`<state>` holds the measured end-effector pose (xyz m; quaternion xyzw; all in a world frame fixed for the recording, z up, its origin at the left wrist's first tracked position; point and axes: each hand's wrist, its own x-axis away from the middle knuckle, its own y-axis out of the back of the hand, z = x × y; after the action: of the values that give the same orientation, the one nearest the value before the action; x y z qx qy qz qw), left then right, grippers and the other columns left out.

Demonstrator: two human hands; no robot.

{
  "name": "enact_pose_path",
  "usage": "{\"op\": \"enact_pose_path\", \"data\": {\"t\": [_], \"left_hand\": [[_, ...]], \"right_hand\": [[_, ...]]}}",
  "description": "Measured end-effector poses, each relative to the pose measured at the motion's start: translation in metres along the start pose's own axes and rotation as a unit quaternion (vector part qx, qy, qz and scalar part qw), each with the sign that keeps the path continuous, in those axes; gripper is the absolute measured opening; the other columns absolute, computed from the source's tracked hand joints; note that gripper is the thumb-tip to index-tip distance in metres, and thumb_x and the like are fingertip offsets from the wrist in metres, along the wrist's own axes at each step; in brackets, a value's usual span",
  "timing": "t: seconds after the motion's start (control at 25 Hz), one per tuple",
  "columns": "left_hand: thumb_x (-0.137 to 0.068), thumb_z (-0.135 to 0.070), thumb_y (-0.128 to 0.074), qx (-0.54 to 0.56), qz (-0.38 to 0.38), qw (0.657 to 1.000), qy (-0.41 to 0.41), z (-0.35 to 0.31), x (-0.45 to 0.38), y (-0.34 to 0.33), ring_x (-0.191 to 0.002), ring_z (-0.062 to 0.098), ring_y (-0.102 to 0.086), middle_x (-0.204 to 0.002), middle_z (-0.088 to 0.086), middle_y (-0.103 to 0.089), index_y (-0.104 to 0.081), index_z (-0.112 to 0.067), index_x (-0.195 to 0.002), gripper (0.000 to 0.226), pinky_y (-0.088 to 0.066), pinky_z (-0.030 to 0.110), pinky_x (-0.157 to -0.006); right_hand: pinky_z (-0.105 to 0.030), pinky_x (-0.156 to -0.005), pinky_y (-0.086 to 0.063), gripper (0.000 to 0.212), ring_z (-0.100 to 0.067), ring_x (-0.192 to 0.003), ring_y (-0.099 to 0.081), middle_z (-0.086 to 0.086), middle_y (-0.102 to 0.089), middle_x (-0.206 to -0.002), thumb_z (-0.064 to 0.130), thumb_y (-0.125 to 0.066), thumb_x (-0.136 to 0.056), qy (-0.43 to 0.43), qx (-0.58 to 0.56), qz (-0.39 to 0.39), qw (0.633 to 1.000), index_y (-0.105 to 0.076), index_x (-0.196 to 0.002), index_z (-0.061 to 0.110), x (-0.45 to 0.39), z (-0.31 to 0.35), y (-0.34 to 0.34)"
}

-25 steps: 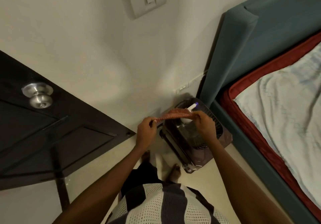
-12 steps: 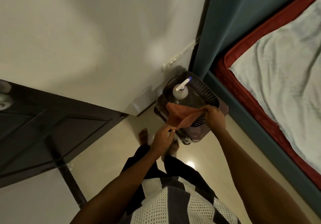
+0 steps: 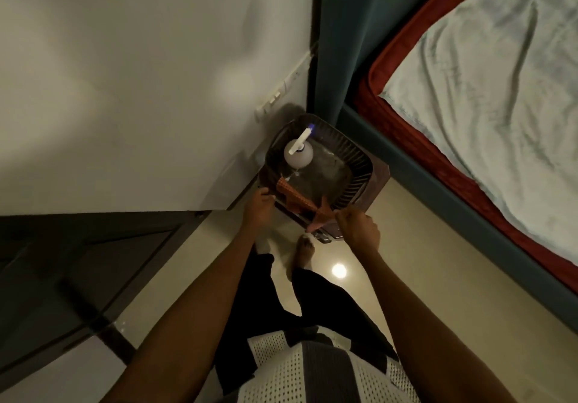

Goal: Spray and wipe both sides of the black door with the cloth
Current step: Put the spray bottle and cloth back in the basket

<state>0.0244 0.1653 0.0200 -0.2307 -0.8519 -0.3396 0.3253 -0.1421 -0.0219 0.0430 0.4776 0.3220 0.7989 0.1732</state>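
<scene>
Both hands, left point(image 3: 261, 205) and right point(image 3: 358, 227), pinch the orange cloth point(image 3: 300, 204) stretched between them; spray bottle point(image 3: 298, 151) at 12 o'clock, black door point(image 3: 78, 265) at 9.

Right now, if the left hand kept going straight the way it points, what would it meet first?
Probably the near rim of the dark stool; the left hand, pinching the cloth, points there. The spray bottle stands beyond. Depth is unclear.
</scene>
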Motion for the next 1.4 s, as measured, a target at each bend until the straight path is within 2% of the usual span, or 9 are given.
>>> {"op": "enact_pose_path", "data": {"t": [0.12, 0.24, 0.36, 0.6, 0.8, 1.0, 1.08, 1.2, 1.4], "left_hand": [[-0.095, -0.025, -0.060, -0.026, 0.034, 0.999, 0.005, -0.005, -0.028, -0.002, -0.117, 0.017, -0.054, -0.126, -0.004, -0.056, -0.057, -0.012, -0.134, 0.041, -0.045, 0.039, -0.103], [-0.092, -0.024, -0.063, -0.020, 0.067, 0.997, 0.009, -0.003, -0.046, -0.012, -0.107, 0.027, -0.063, -0.117, 0.010, -0.068, -0.068, -0.013, -0.111, 0.023, -0.051, 0.046, -0.098], [-0.089, -0.026, -0.066, 0.007, 0.059, 0.998, 0.017, -0.002, -0.053, -0.014, -0.098, 0.032, -0.066, -0.103, 0.010, -0.070, -0.067, -0.026, -0.088, 0.002, -0.055, 0.053, -0.091], [-0.094, -0.022, -0.064, -0.097, 0.050, 0.990, -0.084, -0.014, -0.048, 0.008, -0.092, 0.020, -0.062, -0.100, 0.005, -0.069, -0.072, -0.009, -0.106, 0.020, -0.049, 0.030, -0.082], [-0.094, -0.026, -0.064, -0.113, 0.088, 0.985, -0.098, -0.021, -0.057, 0.026, -0.086, 0.025, -0.066, -0.093, 0.006, -0.071, -0.074, -0.011, -0.104, 0.020, -0.054, 0.036, -0.075], [-0.094, -0.027, -0.061, -0.147, 0.036, 0.982, -0.114, -0.034, -0.073, 0.048, -0.091, 0.023, -0.067, -0.099, 0.005, -0.073, -0.074, -0.014, -0.107, 0.023, -0.055, 0.035, -0.081], [-0.095, -0.027, -0.061, -0.177, 0.027, 0.975, -0.128, -0.039, -0.082, 0.055, -0.093, 0.024, -0.067, -0.100, 0.006, -0.073, -0.074, -0.013, -0.109, 0.024, -0.055, 0.034, -0.081], [-0.097, -0.030, -0.059, -0.255, 0.038, 0.948, -0.186, -0.048, -0.091, 0.060, -0.093, 0.021, -0.065, -0.103, 0.004, -0.071, -0.071, -0.013, -0.111, 0.025, -0.051, 0.030, -0.077], [-0.099, -0.031, -0.056, -0.315, 0.056, 0.910, -0.265, -0.055, -0.099, 0.067, -0.097, 0.022, -0.065, -0.108, 0.004, -0.069, -0.067, -0.014, -0.114, 0.025, -0.049, 0.029, -0.076]], "right_hand": [[-0.034, -0.072, -0.056, 0.036, -0.017, -0.076, -0.065, 0.005, -0.067, -0.088, 0.059, -0.053, -0.099, -0.049, -0.045, -0.004, 0.998, -0.068, -0.106, 0.027, 0.011, 0.006, -0.027], [-0.037, -0.076, -0.058, 0.042, -0.016, -0.077, -0.067, 0.004, -0.071, -0.091, 0.063, -0.055, -0.096, -0.093, -0.115, 0.001, 0.989, -0.068, -0.108, 0.025, 0.008, 0.024, -0.049], [-0.033, -0.074, -0.050, 0.048, -0.020, -0.081, -0.064, 0.002, -0.067, -0.090, 0.067, -0.056, -0.093, -0.156, -0.152, -0.031, 0.976, -0.065, -0.101, 0.021, 0.005, 0.044, -0.058], [-0.039, -0.078, -0.055, 0.041, -0.027, -0.085, -0.068, -0.002, -0.067, -0.092, 0.060, -0.057, -0.097, -0.219, -0.157, -0.095, 0.958, -0.060, -0.098, 0.019, 0.007, 0.063, -0.072], [-0.033, -0.070, -0.054, 0.024, -0.020, -0.082, -0.069, 0.003, -0.071, -0.094, 0.047, -0.057, -0.100, -0.210, -0.240, -0.148, 0.936, -0.066, -0.107, 0.026, 0.014, 0.069, -0.088], [-0.022, -0.063, -0.041, 0.018, -0.013, -0.080, -0.065, 0.013, -0.066, -0.085, 0.042, -0.064, -0.096, -0.205, -0.365, -0.202, 0.885, -0.064, -0.097, 0.024, 0.023, 0.049, -0.077], [-0.025, -0.065, -0.043, 0.019, -0.016, -0.083, -0.064, 0.007, -0.068, -0.093, 0.042, -0.063, -0.096, -0.216, -0.348, -0.195, 0.891, -0.063, -0.099, 0.023, 0.023, 0.033, -0.075], [-0.032, -0.071, -0.050, 0.021, -0.018, -0.087, -0.064, 0.009, -0.066, -0.098, 0.045, -0.059, -0.099, -0.185, -0.261, -0.161, 0.934, -0.062, -0.105, 0.026, 0.023, 0.014, -0.076], [-0.034, -0.068, -0.057, 0.021, -0.018, -0.077, -0.063, 0.005, -0.070, -0.097, 0.049, -0.051, -0.102, -0.129, -0.090, -0.146, 0.977, -0.059, -0.107, 0.031, 0.018, 0.008, -0.076]]}}
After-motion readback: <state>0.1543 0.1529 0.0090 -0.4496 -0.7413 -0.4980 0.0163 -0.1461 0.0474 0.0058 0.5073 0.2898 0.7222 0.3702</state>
